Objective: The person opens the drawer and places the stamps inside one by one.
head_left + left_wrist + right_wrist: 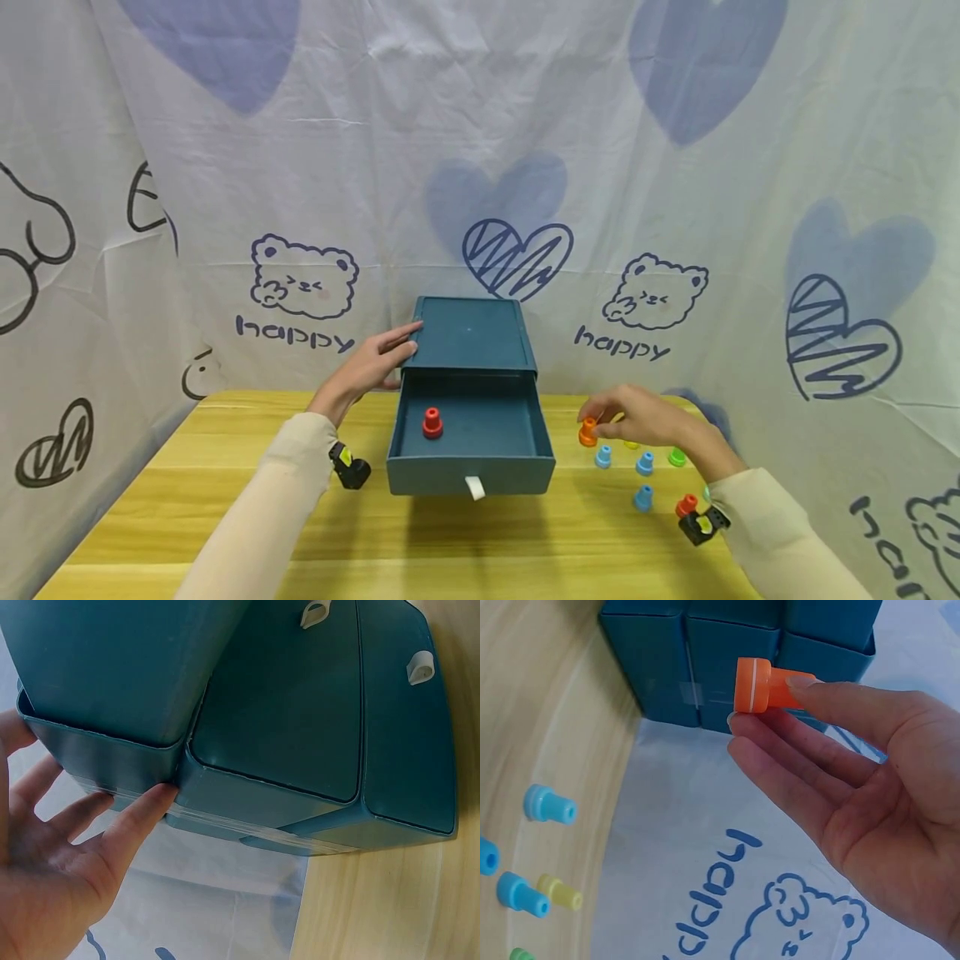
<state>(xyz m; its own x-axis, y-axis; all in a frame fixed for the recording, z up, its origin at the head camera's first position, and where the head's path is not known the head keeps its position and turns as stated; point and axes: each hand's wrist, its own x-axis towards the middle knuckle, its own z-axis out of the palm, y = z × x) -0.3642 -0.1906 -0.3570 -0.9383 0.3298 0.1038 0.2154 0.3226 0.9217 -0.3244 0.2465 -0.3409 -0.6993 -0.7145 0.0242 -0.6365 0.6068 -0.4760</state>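
Observation:
A dark teal drawer box [472, 333] stands on the table with its top drawer [471, 477] pulled out. Inside that drawer, toward the left, one red peg-shaped piece [432, 423] sits upright. My left hand [367, 367] rests its spread fingers on the box's left side and upper edge; in the left wrist view the fingertips [161, 796] touch the side wall. Right of the drawer, my right hand [637, 417] pinches an orange peg-shaped piece [769, 684] by its narrow end between thumb and fingers, above the table.
Several light blue pieces [644, 498], a green piece [677, 457], a partly hidden yellow piece [559, 891] and a red piece [687, 504] stand on the right of the wooden table [480, 554]. White printed cloth [390, 167] hangs behind and at both sides. A white pull tab [475, 487] sticks out from the drawer front.

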